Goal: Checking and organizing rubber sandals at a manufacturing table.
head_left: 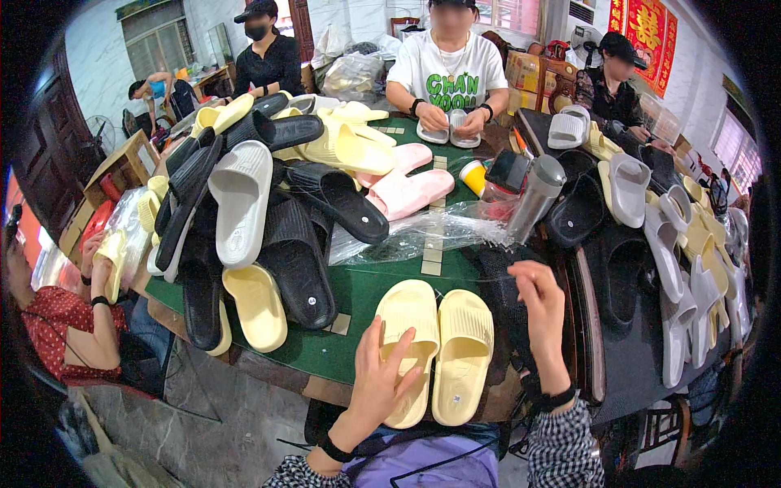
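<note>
Two pale yellow slide slippers, the left slipper (409,305) and the right slipper (464,358), lie side by side in front of me at the near edge of the green table, open toes away. A small white label shows on the right slipper's heel. My left hand (378,386) rests on the left slipper with its fingers spread, covering part of its inner sole. My right hand (543,305) is raised to the right of the pair, apart from it. Its fingers are bent inward, and I cannot make out anything between them.
Black, grey and yellow slippers (242,203) are piled on the left; two pink slippers (411,195) lie beyond. Clear plastic film (407,236), a steel tumbler (537,195) and a yellow cup (473,176) stand ahead. More slippers (663,244) cover the right side. Several people sit around.
</note>
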`<move>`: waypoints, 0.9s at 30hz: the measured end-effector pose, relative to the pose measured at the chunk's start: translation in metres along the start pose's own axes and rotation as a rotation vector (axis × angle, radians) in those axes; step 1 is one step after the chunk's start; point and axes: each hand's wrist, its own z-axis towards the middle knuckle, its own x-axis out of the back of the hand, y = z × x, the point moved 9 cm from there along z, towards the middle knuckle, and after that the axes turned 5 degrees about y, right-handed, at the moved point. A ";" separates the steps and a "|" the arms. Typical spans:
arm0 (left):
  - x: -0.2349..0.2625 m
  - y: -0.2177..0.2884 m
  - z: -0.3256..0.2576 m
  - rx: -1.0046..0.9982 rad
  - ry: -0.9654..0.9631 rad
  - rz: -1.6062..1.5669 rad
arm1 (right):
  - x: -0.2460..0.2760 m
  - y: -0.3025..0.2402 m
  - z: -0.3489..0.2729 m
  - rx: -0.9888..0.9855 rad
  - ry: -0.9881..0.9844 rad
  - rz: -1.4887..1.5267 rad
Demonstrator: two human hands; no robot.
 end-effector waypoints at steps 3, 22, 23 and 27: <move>0.019 0.013 0.009 -0.027 0.088 -0.008 | -0.005 -0.024 -0.031 0.001 0.000 0.178; 0.012 0.051 -0.005 -0.005 -0.090 -0.690 | 0.028 -0.077 -0.134 0.084 -0.072 0.402; 0.009 0.052 -0.007 -0.020 -0.119 -0.656 | 0.030 -0.076 -0.135 0.082 -0.072 0.402; 0.016 0.051 -0.006 -0.169 -0.053 -0.559 | 0.049 -0.072 -0.135 0.105 0.030 0.383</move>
